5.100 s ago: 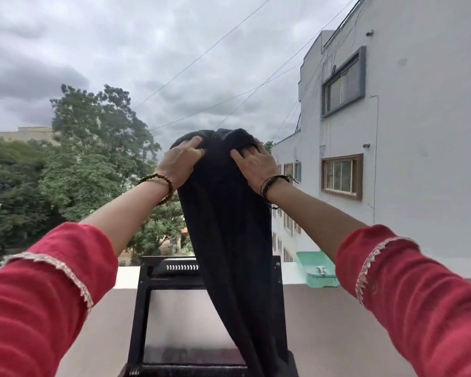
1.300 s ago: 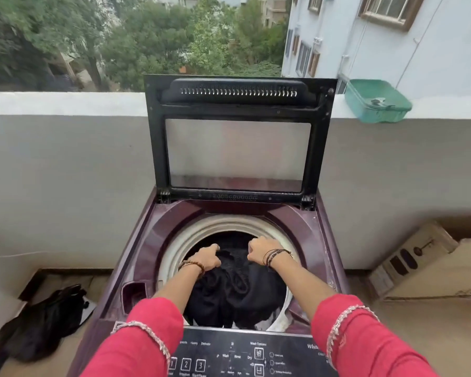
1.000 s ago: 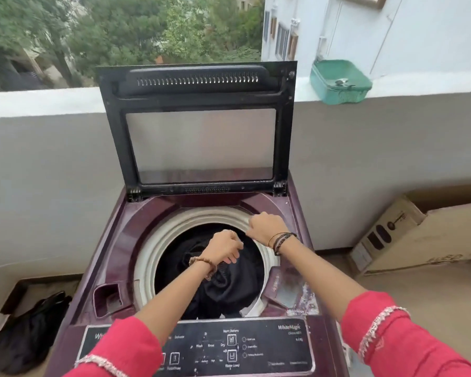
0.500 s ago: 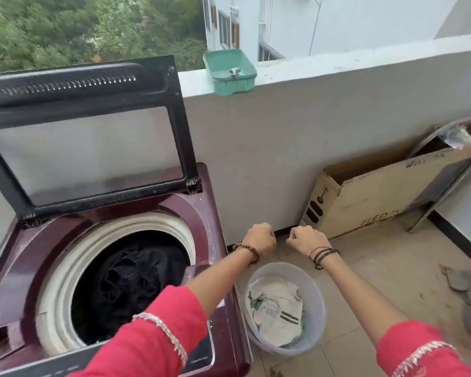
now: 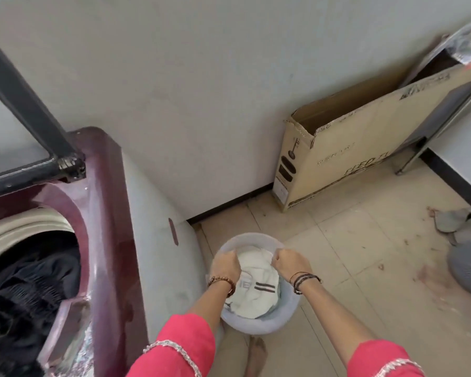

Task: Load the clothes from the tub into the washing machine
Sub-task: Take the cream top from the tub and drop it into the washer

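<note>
With the tub on the floor right of the washing machine, I close both hands' fingers, left hand and right hand, on the white cloth to lift it

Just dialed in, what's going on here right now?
A person is bent over a tub on the floor beside the washing machine. Both hands, left and right, are down in the tub, closing on a white cloth that has dark stripes. The machine's lid is up and dark clothes already lie in the drum. The white cloth is not yet lifted.
</note>
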A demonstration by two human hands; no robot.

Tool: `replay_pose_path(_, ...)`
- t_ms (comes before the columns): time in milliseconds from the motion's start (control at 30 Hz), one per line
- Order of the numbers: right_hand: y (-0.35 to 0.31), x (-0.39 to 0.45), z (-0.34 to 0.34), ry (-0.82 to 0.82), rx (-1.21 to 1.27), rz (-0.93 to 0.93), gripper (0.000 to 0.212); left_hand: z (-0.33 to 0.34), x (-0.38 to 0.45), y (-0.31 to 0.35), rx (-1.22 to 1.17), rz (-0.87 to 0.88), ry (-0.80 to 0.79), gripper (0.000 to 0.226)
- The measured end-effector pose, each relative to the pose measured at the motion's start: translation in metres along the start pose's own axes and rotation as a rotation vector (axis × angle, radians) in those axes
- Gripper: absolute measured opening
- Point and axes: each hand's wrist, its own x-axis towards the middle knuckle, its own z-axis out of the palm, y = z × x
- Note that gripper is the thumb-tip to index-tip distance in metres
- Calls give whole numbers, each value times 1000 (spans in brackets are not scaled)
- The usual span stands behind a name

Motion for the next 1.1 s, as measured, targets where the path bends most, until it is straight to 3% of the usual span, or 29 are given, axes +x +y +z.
replay_pose_path(200,43,58,77,-123,124,92,26,78,47,-32,125,-75,-127,30)
replay_pose_path(333,62,89,129,-205,201,138,25,120,75,-54,243,-64,-129,33)
replay_pose_path(500,74,132,188,-252,131,108,18,164,117,-80,597,136,-53,35)
replay_pose_path(600,76,153,220,-296,58,85,27,190,140,-104,817,182,-60,37)
replay_pose_path(700,77,171,246,-354,-4,31,29,206,152,-125,1089,211,-88,54)
replay_pose_path(767,76,183,260,-392,-38,-15,32,216,159,-136,1156,202,-72,59)
replay_pose_path(833,75,192,269,-415,-79,-55,34,221,166,-145,1098,173,19,60)
replay_pose_path(1000,72,209,287,-447,-144,-82,36,232,179,-158,643,270,325,53)
replay_pose_path(1100,69,211,287,-377,-65,-71,34,229,182,-156,155,251,321,58)
